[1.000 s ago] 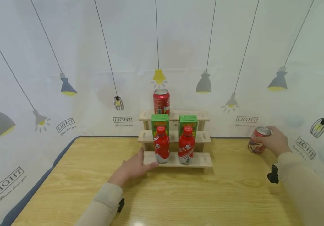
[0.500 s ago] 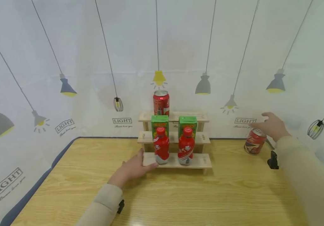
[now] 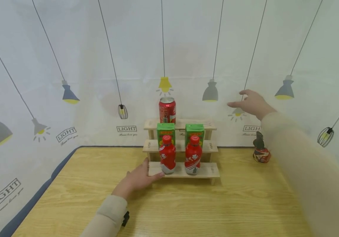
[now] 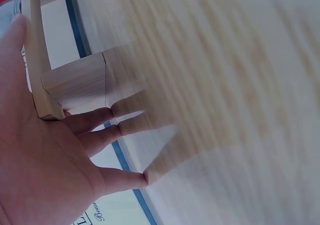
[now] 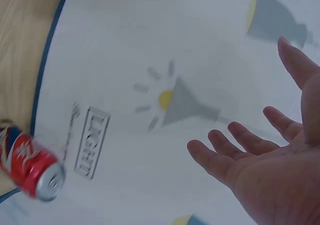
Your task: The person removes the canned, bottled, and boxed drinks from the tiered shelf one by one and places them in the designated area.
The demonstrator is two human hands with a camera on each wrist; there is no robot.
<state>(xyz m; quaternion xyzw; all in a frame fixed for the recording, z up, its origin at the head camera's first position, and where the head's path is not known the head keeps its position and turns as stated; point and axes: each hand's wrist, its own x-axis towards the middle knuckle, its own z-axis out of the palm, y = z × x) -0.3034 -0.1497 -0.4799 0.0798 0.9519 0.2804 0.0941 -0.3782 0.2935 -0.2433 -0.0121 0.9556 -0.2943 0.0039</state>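
Note:
A wooden three-step shelf (image 3: 207,170) stands at the table's back. My left hand (image 3: 136,177) rests against the left end of its bottom step, thumb along the front edge. In the left wrist view its fingers (image 4: 120,179) extend straight down to the tabletop. The bottom step holds two red bottles (image 3: 167,158), the middle step two green drink cartons (image 3: 195,129), and the top step a red can (image 3: 167,110) at left. My right hand (image 3: 253,104), fingers extended and holding nothing, is raised before the wall. Another red can (image 5: 32,162) stands on the table at back right.
The light wood table (image 3: 169,204) meets a white wall sheet (image 3: 98,65) printed with hanging lamps. In the head view, the right wrist's black camera (image 3: 258,141) hides part of the table can. The top step's right half (image 3: 199,124) is bare.
My right hand has let go of the can at the right and moved up and left toward the shelf. My left hand stays at the shelf.

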